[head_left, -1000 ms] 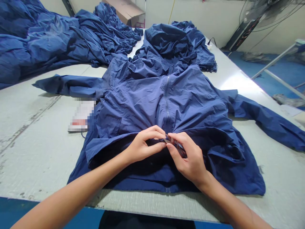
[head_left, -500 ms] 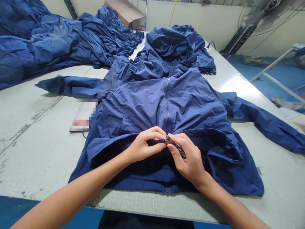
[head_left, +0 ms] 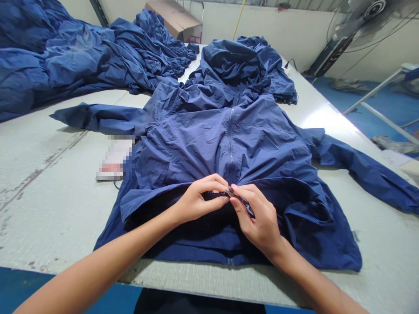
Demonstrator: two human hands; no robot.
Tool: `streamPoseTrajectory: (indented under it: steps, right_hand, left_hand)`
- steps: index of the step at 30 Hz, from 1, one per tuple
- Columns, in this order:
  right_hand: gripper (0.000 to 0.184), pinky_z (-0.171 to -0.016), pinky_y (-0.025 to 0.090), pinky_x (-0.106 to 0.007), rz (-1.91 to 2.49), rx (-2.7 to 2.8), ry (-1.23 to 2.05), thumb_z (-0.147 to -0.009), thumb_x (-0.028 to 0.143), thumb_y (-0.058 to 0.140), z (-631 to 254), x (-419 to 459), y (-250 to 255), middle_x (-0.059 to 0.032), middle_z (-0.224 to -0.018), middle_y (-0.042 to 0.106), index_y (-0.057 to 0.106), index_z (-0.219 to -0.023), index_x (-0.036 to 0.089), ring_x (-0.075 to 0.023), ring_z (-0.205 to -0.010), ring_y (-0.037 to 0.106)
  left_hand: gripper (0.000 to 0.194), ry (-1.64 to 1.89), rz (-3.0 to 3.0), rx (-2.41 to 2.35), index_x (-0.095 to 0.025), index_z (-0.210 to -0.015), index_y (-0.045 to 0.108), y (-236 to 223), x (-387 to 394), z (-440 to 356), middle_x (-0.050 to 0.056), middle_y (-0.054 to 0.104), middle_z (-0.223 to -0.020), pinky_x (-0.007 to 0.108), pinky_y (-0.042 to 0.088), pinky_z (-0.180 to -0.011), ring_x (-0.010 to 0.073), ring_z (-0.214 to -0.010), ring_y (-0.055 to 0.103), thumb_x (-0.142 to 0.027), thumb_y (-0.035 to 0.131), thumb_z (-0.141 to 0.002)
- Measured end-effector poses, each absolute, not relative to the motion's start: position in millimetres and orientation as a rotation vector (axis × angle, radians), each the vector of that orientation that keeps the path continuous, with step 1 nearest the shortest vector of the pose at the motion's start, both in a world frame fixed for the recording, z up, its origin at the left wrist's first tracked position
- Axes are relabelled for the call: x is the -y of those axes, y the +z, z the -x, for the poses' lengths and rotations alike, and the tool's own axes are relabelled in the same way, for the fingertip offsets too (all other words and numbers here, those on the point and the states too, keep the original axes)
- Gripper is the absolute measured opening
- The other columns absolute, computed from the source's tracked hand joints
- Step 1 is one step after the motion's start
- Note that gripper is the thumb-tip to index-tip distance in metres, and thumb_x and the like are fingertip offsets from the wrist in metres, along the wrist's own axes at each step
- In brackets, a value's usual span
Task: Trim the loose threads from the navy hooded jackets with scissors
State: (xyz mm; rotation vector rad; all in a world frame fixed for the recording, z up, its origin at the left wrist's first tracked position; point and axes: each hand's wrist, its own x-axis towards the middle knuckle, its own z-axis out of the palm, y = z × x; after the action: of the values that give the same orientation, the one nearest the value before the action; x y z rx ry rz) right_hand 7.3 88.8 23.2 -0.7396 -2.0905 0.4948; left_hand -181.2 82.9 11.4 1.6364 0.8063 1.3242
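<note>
A navy hooded jacket [head_left: 203, 144] lies spread on the table [head_left: 49, 209], hood away from me, sleeves out to both sides. Its front zipper [head_left: 230, 139] runs down the middle. Near the hem the fabric is bunched and folded up. My left hand [head_left: 196, 200] pinches the fabric at the lower end of the zipper, fingers curled. My right hand [head_left: 257, 216] is closed on a small dark tool [head_left: 244, 203], its tip meeting my left fingertips at the zipper's base.
A big heap of navy jackets [head_left: 65, 56] covers the table's back left. More navy cloth [head_left: 275, 69] lies behind the hood. A blurred white-and-red item [head_left: 113, 159] sits left of the jacket. A cardboard box [head_left: 173, 17], a fan [head_left: 369, 13] and a metal frame [head_left: 376, 104] stand beyond.
My hands stay at the zipper's base with only slight finger shifts. The view has tilted up a little, so everything sits slightly lower in the picture.
</note>
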Motion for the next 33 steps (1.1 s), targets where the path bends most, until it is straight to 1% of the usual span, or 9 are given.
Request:
streamPoseTrajectory:
  steps: [8,16,23,30,33]
  right_hand:
    - [0.033,-0.073,0.055,-0.026,0.724,2.077,0.486,-0.091,0.006,0.059,-5.9,-88.7,23.2,-0.0051,-0.096,0.066,0.06,-0.12,0.022,-0.0158,-0.084,0.066]
    - [0.032,-0.074,0.055,-0.025,0.705,2.077,0.482,-0.091,0.004,0.059,-5.0,-90.7,22.1,-0.005,-0.097,0.067,0.06,-0.119,0.021,-0.0148,-0.085,0.065]
    - [0.033,-0.076,0.056,-0.026,0.696,2.081,0.494,-0.092,0.005,0.058,-5.5,-89.7,20.7,-0.0057,-0.1,0.067,0.059,-0.12,0.021,-0.0155,-0.087,0.066]
    - [0.031,-0.077,0.055,-0.026,0.697,2.058,0.497,-0.092,0.004,0.056,-8.3,-88.1,20.3,-0.0053,-0.099,0.067,0.06,-0.118,0.021,-0.0148,-0.088,0.066]
    - [0.03,-0.072,0.054,-0.025,0.733,1.991,0.465,-0.092,0.007,0.06,-8.5,-88.0,21.9,-0.0041,-0.096,0.066,0.06,-0.118,0.021,-0.0138,-0.081,0.063]
  left_hand:
    - [0.008,1.314,-1.653,-0.819,-0.016,-0.093,0.073,12.1,-82.5,181.9,0.006,0.066,-0.092,0.028,0.049,-0.074,0.0152,-0.082,0.062,-0.017,0.068,-0.086]
    - [0.008,1.323,-1.665,-0.825,-0.017,-0.093,0.073,10.3,-83.0,182.5,0.006,0.066,-0.093,0.029,0.051,-0.076,0.0158,-0.084,0.063,-0.017,0.068,-0.086]
    - [0.007,1.324,-1.655,-0.842,-0.018,-0.09,0.073,11.8,-82.6,181.6,0.006,0.066,-0.091,0.029,0.051,-0.076,0.016,-0.083,0.063,-0.021,0.068,-0.087]
    - [0.006,1.338,-1.631,-0.827,-0.018,-0.089,0.073,12.5,-81.5,180.8,0.006,0.066,-0.091,0.028,0.05,-0.075,0.0156,-0.082,0.063,-0.02,0.069,-0.086]
    - [0.008,1.319,-1.589,-0.846,-0.017,-0.09,0.073,13.5,-81.8,181.6,0.007,0.067,-0.091,0.03,0.05,-0.078,0.0169,-0.084,0.063,-0.022,0.068,-0.087]
